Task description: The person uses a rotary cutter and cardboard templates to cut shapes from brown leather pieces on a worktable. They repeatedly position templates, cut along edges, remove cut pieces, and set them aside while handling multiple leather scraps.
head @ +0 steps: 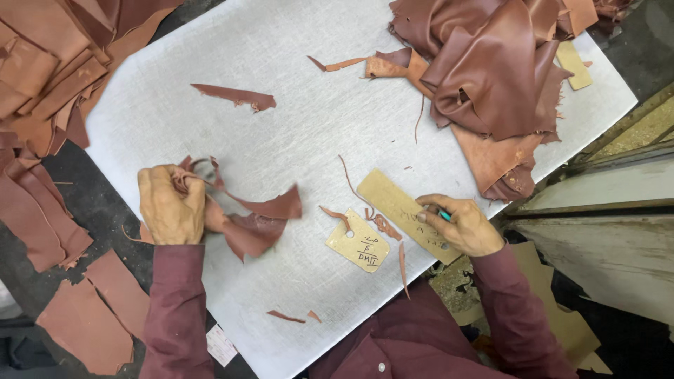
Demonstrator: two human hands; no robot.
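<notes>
Bright, even overhead light fell on the pale grey surface (295, 126); shadows were faint, focus sharp, dim beyond its edges.

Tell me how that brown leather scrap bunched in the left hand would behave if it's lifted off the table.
The leather scrap would probably flop and dangle: it already folds and curls where the left hand bunches it. It looks thin and ragged-edged, so likely light. On the white table it should drag rather than roll.
</notes>
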